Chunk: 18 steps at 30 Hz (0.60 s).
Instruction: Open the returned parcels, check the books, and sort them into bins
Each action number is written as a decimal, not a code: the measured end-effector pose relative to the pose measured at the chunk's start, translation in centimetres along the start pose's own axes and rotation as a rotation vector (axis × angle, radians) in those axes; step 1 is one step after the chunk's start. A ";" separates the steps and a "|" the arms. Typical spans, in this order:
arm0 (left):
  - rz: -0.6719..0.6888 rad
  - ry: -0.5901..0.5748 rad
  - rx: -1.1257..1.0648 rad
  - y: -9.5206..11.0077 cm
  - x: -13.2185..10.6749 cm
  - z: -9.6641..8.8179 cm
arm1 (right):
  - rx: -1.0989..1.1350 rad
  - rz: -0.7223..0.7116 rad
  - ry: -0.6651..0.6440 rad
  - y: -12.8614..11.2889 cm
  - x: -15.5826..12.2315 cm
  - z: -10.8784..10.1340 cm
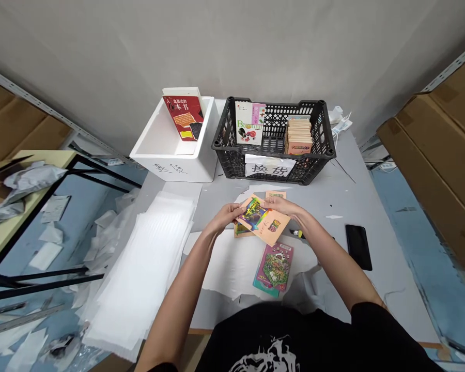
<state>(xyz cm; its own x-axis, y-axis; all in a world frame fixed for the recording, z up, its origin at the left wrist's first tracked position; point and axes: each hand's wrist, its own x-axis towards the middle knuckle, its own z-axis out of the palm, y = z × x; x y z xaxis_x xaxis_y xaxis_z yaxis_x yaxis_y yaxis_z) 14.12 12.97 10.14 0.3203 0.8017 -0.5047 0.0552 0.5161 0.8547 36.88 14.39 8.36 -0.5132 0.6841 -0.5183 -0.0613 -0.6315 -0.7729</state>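
Both my hands hold a thin orange booklet (264, 222) with a colourful cover picture, a little above the grey table (372, 206). My left hand (225, 216) grips its left edge, fingers closed on it. On its upper right corner my right hand (285, 206) is likewise closed. More orange booklets (276, 195) lie under and behind it. A pink and green booklet (276, 267) lies flat on a white foam sheet (232, 268) just in front of me.
A black plastic crate (273, 155) with a white label holds books at the back. To its left is a white foam box (166, 150) with a red book (184, 114). Stacked white foam sheets (139, 279) lie left. A black phone (358, 246) lies right. Cardboard boxes (442, 150) flank the table.
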 end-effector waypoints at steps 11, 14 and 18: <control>0.151 0.640 -0.852 -10.0 -1.9 6.3 | 0.338 -0.380 0.269 4.9 0.7 7.0; 0.069 0.570 -0.952 -12.0 -1.8 6.9 | 0.239 -0.468 0.394 6.4 1.1 9.3; 0.115 0.421 -0.960 -13.0 -2.0 6.6 | 0.041 -0.514 0.520 6.9 0.4 11.1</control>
<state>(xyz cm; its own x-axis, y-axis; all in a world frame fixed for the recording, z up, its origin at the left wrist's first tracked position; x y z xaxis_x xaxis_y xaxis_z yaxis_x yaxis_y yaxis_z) 19.02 2.64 0.81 -0.0880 0.8060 -0.5854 -0.7852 0.3055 0.5386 26.71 6.24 6.86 0.0605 0.9761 -0.2086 -0.2221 -0.1906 -0.9562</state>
